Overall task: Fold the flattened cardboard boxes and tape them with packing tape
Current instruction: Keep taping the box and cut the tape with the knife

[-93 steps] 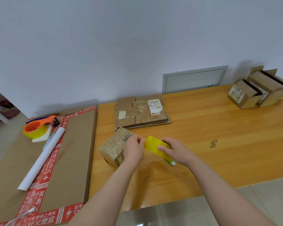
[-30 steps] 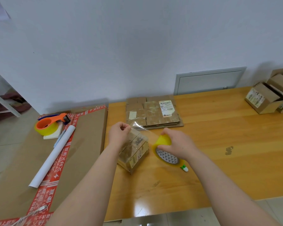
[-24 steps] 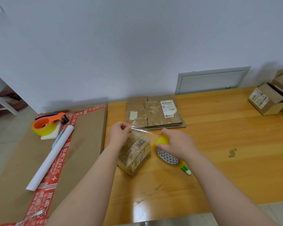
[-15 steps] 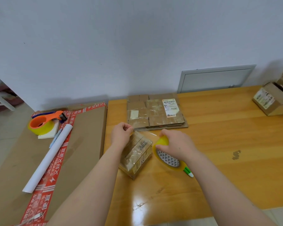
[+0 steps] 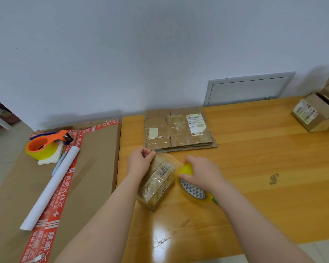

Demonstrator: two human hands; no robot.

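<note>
A small folded cardboard box (image 5: 157, 182), shiny with clear tape, lies on the wooden table (image 5: 254, 168). My left hand (image 5: 140, 161) pinches the free end of the tape at the box's far left corner. My right hand (image 5: 201, 172) grips a yellow roll of packing tape (image 5: 192, 188) just right of the box, low by the tabletop. A clear strip of tape runs between the two hands over the box's far end. A stack of flattened cardboard boxes (image 5: 179, 130) lies behind, near the wall.
A large flat carton with red printed tape (image 5: 61, 186) adjoins the table on the left, bearing an orange tape dispenser (image 5: 46, 145), a white paper roll (image 5: 51, 188) and a pen. Folded boxes (image 5: 317, 112) stand at the far right. A green-tipped tool (image 5: 215, 201) lies under my right wrist.
The tape strip between my hands has come down lower over the box. My right hand with the roll has sunk toward the table. The camera view shifted slightly.
</note>
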